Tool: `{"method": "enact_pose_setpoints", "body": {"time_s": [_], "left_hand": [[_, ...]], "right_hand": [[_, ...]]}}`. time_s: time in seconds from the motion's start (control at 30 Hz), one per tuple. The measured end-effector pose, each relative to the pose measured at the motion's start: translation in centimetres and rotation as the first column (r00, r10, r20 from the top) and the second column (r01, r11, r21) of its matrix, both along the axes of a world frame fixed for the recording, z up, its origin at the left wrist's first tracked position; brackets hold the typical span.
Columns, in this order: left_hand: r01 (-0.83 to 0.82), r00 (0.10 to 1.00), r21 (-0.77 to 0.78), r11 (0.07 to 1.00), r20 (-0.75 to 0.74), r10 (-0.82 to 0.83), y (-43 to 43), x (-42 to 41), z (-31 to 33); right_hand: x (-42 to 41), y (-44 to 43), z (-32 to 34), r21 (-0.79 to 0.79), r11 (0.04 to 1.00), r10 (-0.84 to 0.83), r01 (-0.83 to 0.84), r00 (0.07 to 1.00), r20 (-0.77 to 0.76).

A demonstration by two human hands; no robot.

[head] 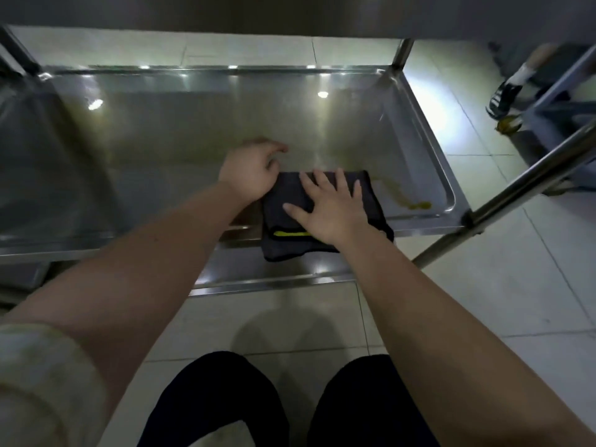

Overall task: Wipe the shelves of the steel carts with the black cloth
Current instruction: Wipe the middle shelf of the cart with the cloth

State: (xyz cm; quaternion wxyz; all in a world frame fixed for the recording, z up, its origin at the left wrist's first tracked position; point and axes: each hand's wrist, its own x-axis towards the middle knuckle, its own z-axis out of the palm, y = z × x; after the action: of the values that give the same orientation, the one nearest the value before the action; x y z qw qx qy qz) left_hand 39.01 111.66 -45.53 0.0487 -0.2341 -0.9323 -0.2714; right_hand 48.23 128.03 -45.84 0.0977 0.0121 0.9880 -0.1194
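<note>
A folded black cloth with a thin yellow stripe lies over the near rim of the steel cart's shelf. My right hand lies flat on top of the cloth with its fingers spread. My left hand sits at the cloth's far left corner, fingers loosely curled; whether it holds the cloth's edge is hidden. A yellowish smear stains the shelf's near right corner, just right of the cloth.
A lower steel shelf shows below the near rim. The cart's steel post slants across on the right. Another person's foot in a shoe stands far right by a grey cart. My knees are at the bottom.
</note>
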Motion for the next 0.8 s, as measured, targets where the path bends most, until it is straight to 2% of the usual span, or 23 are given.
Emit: {"method": "enact_pose_setpoints", "body": {"time_s": [0.07,0.13,0.2,0.37,0.53,0.67,0.8], "left_hand": [[-0.045,0.998,-0.149,0.988,0.035,0.051,-0.8,-1.0,-0.8],[-0.103,0.988,-0.302,0.948,0.079,0.133,-1.5,-1.7,-1.3],[-0.125,0.979,-0.382,0.916,0.105,0.177,-2.1,-2.1,-1.9],[-0.161,0.975,-0.440,0.884,0.070,0.213,-1.9,-2.5,-2.9],[-0.171,0.972,-0.473,0.864,0.061,0.226,-1.9,-3.0,-3.4],[-0.168,0.974,-0.467,0.868,0.056,0.218,-2.0,-3.0,-3.6],[-0.171,0.976,-0.440,0.882,0.048,0.213,-1.9,-2.9,-3.6]], "right_hand": [[0.2,-0.2,-0.7,0.072,0.997,0.009,-0.013,0.998,0.068],[-0.2,0.1,-0.7,0.095,0.995,-0.001,-0.006,0.997,0.073],[-1.9,0.6,-0.6,0.110,0.994,-0.007,0.000,0.998,0.069],[-9.3,2.1,-1.0,0.138,0.983,-0.121,0.120,0.993,-0.005],[-14.8,1.8,-1.5,0.163,0.984,-0.058,0.070,0.995,-0.075],[-13.9,1.6,-1.3,0.180,0.983,-0.007,0.017,0.999,-0.054],[-8.0,1.0,-1.5,0.182,0.983,0.052,-0.040,0.997,-0.063]]}}
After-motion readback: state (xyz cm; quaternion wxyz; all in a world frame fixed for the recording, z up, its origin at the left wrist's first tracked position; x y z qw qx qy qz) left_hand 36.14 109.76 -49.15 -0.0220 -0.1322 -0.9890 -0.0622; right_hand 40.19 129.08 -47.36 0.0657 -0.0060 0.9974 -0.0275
